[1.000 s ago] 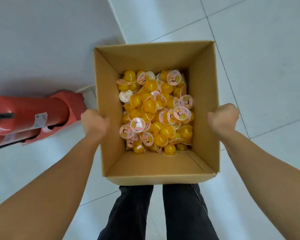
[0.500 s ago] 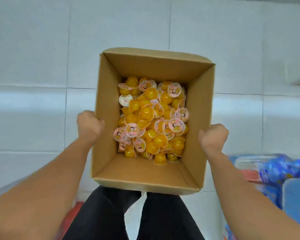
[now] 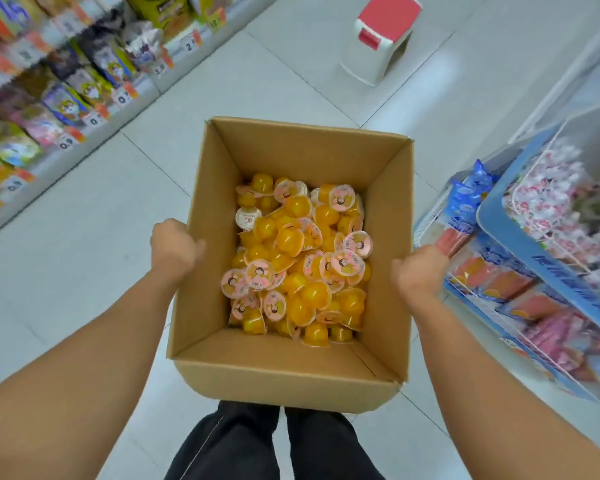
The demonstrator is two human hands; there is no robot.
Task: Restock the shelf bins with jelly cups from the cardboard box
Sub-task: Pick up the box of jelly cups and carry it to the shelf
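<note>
- Gripping the cardboard box (image 3: 291,372) from both sides, a person carries it in front of their dark trousers (image 3: 274,445), above the pale tiled floor (image 3: 111,209).
- The left hand (image 3: 174,249) has its fingers curled tight on the left wall's top edge.
- The right hand (image 3: 418,273) has its fingers clamped on the right wall's top edge.
- The jelly cups (image 3: 298,261), orange with pink lids, lie heaped on the box's bottom, reaching from the left wall to the right wall.
- Shelves of packaged snacks (image 3: 59,84) run along the floor's left edge.
- A blue wire rack (image 3: 520,237) of wrapped sweets stands at the right.
- A red-topped stool (image 3: 381,36) stands ahead on the floor.
</note>
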